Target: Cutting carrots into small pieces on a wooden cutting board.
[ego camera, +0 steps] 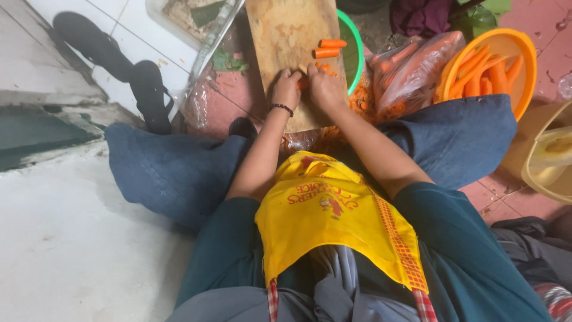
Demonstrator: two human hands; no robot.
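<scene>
both hands, left and right, clenched on a carrot mid-board; two cut pieces beyond, full bowl right of board still uncut.

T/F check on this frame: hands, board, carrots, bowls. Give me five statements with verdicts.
1. Both hands rest on the wooden cutting board. True: left hand and right hand sit side by side on it.
2. Two carrot pieces lie on the board beyond the hands. True.
3. The orange bowl is empty. False: it holds peeled carrots.
4. The left wrist is bare. False: it wears a dark bracelet.
5. A green bowl sits partly under the board. True.
</scene>
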